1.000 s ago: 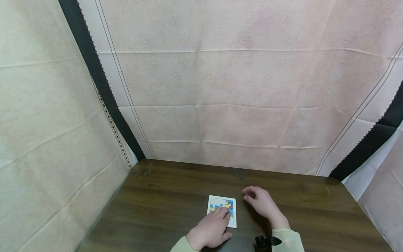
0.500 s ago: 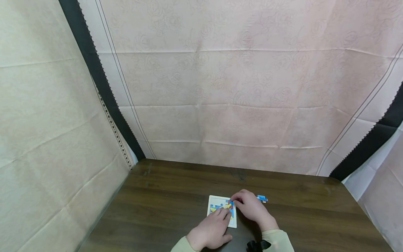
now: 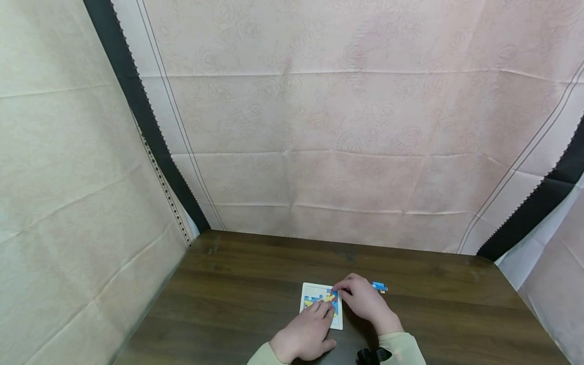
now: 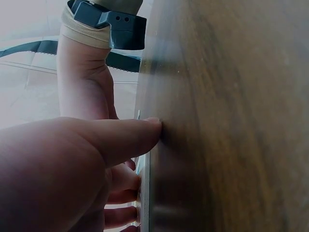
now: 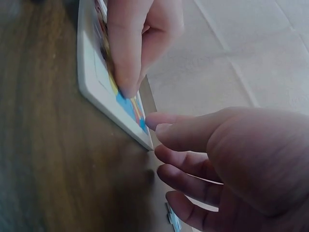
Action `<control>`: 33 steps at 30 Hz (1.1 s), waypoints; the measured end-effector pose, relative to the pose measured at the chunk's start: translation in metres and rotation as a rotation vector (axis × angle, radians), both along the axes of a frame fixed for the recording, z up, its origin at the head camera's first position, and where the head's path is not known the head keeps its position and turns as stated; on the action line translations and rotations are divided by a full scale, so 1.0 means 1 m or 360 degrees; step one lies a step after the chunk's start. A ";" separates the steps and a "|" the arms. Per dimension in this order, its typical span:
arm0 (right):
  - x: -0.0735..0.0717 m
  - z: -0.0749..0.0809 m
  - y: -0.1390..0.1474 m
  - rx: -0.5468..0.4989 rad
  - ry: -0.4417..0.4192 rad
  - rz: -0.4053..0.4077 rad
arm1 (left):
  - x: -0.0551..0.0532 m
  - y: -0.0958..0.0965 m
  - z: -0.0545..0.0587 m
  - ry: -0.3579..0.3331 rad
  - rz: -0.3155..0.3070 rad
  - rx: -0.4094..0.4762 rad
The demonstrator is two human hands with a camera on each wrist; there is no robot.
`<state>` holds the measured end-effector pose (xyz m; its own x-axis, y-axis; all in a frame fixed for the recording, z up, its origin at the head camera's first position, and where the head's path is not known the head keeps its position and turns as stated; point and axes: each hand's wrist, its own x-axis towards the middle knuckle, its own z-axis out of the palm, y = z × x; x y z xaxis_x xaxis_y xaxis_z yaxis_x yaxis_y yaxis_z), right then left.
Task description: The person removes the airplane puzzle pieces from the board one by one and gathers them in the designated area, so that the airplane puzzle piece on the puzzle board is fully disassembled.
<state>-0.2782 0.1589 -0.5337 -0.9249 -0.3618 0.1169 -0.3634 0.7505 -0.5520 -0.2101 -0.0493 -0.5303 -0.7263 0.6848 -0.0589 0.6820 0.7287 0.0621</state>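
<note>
A small jigsaw puzzle (image 3: 314, 291) in a white frame, with blue, yellow and red pieces, lies on the table. My left hand (image 3: 307, 329) rests on its lower part, covering much of the picture. The left fingers extend over the pieces, and in the left wrist view the thumb (image 4: 130, 137) touches the tabletop beside the frame. At the upper right corner is my right hand (image 3: 362, 301). In the right wrist view its index fingertip (image 5: 153, 119) touches the blue and red corner area, thumb close by, other fingers loosely bent. No piece shows between them.
Loose blue puzzle pieces (image 3: 379, 287) lie on the brown wooden table (image 3: 255, 268), just beyond the right hand. Pale patterned cloth (image 3: 347, 126) hangs behind the table, with more cloth at both sides. A black camera (image 3: 367, 356) sits on the right wrist.
My right hand has moved left from beside the frame to the puzzle's upper right corner, uncovering the loose blue pieces. It hardly moves over the last half second. The left hand stays put.
</note>
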 end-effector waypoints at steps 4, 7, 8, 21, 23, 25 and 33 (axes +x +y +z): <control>0.000 -0.001 -0.001 0.0012 0.0011 -0.0013 | -0.001 0.000 0.000 -0.0021 0.0004 0.0001; -0.001 -0.001 0.000 0.0026 0.0022 -0.0011 | -0.001 0.000 0.000 -0.0037 0.0010 -0.0001; -0.001 -0.001 -0.001 0.0028 0.0027 -0.0011 | -0.001 0.000 0.000 -0.0040 0.0011 -0.0003; 0.001 0.001 -0.003 0.0077 0.0055 0.0040 | -0.001 0.000 0.001 -0.0046 0.0006 -0.0012; 0.001 0.002 -0.004 0.0086 0.0062 0.0042 | -0.001 0.000 0.002 -0.0060 0.0007 -0.0015; 0.002 0.003 -0.005 0.0096 0.0072 0.0040 | -0.002 0.000 0.003 -0.0073 0.0010 -0.0015; 0.000 -0.001 -0.005 0.0049 -0.0009 0.0019 | 0.000 0.000 0.004 -0.0037 0.0008 -0.0014</control>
<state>-0.2778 0.1542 -0.5345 -0.9212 -0.3760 0.1002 -0.3691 0.7629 -0.5307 -0.2096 -0.0493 -0.5267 -0.7282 0.6804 -0.0818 0.6766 0.7328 0.0717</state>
